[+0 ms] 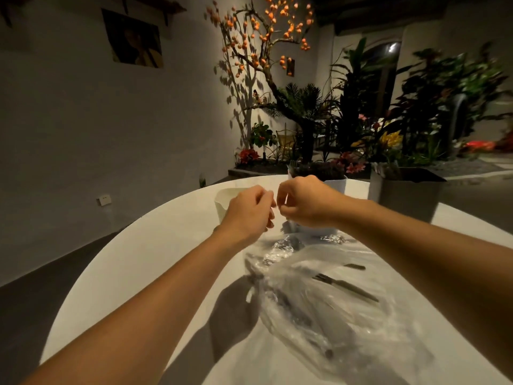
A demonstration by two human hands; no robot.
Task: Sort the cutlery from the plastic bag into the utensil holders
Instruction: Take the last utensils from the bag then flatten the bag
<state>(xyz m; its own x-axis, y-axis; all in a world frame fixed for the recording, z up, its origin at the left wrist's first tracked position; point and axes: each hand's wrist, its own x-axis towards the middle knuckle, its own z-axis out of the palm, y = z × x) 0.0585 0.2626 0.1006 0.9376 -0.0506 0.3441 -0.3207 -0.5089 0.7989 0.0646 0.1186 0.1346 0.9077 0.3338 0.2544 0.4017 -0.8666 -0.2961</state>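
Note:
A clear plastic bag (327, 307) lies crumpled on the round white table (155, 273), its twisted neck rising toward my hands. Inside it I see a fork (345, 286) and other dark cutlery, blurred by the plastic. My left hand (248, 211) and my right hand (306, 204) are raised close together above the bag's far end. Their curled fingertips pinch the top of the bag's neck between them. A white holder (222, 197) stands behind my left hand. Another white holder (337, 183) is partly hidden by my right hand. A grey holder (405, 191) stands farther right.
The table's curved edge runs along the left, with dark floor beyond it. Past the table's far edge are potted plants and flowers (388, 140) and a tree with orange fruits (266, 37) against a white wall.

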